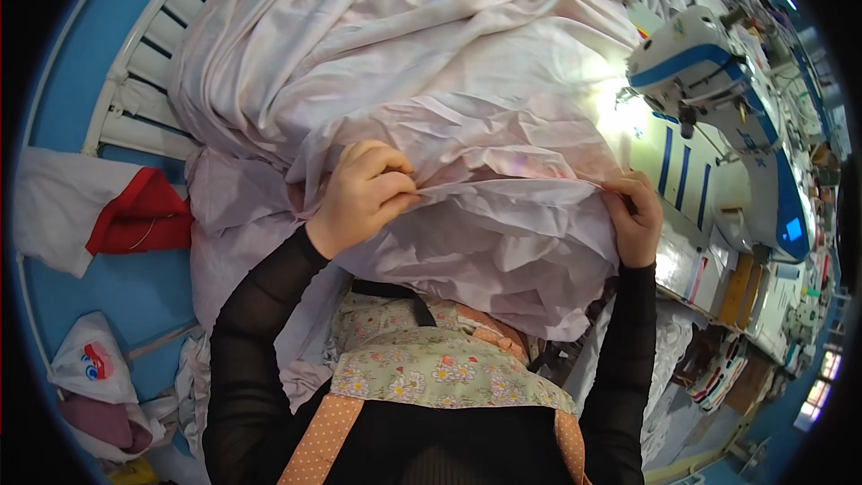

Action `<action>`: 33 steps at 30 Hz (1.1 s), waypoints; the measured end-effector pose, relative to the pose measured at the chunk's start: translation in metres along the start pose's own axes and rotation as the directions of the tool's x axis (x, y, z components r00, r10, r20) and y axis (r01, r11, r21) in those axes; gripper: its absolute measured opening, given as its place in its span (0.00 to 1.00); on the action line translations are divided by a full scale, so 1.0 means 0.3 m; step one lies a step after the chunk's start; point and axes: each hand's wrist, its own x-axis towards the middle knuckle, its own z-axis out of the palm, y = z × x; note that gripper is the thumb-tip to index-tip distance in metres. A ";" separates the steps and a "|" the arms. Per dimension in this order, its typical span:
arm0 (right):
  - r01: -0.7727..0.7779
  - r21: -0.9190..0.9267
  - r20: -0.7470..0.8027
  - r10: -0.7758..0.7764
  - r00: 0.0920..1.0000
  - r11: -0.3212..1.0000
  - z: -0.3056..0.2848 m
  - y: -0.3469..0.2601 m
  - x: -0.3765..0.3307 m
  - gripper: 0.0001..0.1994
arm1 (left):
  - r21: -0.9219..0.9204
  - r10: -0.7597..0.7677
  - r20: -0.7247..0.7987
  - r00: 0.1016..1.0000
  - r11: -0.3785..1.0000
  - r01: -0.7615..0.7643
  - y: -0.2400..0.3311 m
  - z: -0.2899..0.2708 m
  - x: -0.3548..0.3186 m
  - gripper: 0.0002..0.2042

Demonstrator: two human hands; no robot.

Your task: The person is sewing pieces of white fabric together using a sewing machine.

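A large pale pink-white fabric [503, 224] spreads over the work surface and hangs down in front of me. My left hand [364, 193] pinches its edge near the middle, thumb and fingers pressed together. Farther right, my right hand [636, 216] grips the same edge with curled fingers. Between the two hands the edge runs nearly straight, with loose folds above and below it. The lit needle area of a white and blue sewing machine [682, 54] lies just beyond my right hand.
Heaped folds of fabric fill the far side, against a white slatted rail [135, 90]. At left hang a white and red cloth [135, 224] and a white plastic bag [94, 364]. Stacked folded textiles [718, 377] sit below the machine table at right.
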 end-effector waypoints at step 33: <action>0.041 0.004 0.033 -0.041 0.999 0.999 -0.107 -0.357 -0.365 0.08 | 0.040 -0.150 -0.013 0.989 0.988 0.150 0.341 -0.632 -0.119 0.07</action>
